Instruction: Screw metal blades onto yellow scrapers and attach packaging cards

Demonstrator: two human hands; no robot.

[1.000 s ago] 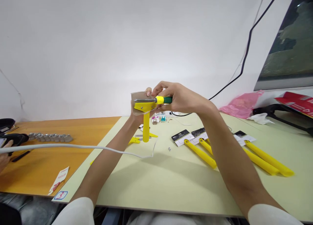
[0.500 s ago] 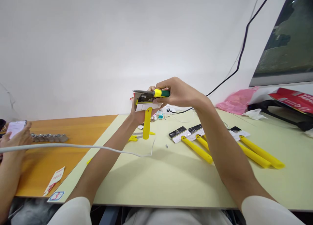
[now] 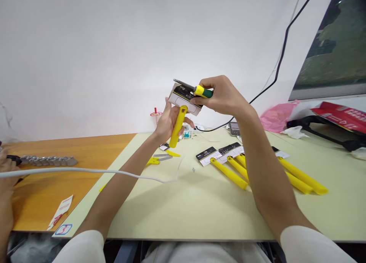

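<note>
My left hand (image 3: pixel 171 121) grips a yellow plastic handle (image 3: pixel 178 127), which leans to the right, held above the table. A black-and-white packaging card (image 3: pixel 184 99) sits at the handle's top end. My right hand (image 3: pixel 221 97) holds a screwdriver with a yellow-and-green grip (image 3: pixel 203 91). Its metal shaft (image 3: pixel 183 83) lies along the card's upper edge, and its tip extends past the card's far corner. My right fingers are close to the card, and the handle's top end is partly hidden behind it.
Several yellow handles (image 3: pixel 228 173) and black-and-white cards (image 3: pixel 207 156) lie on the pale green table (image 3: pixel 183 209). A white cable (image 3: pixel 85 170) crosses the table's left part. A co-worker's hand (image 3: pixel 5 179) is at far left, beside a row of metal parts (image 3: pixel 48 161) on an orange board.
Both hands have risen and moved right. The card and handle now tilt, with the handle leaning right, and the screwdriver has moved up with my right hand.
</note>
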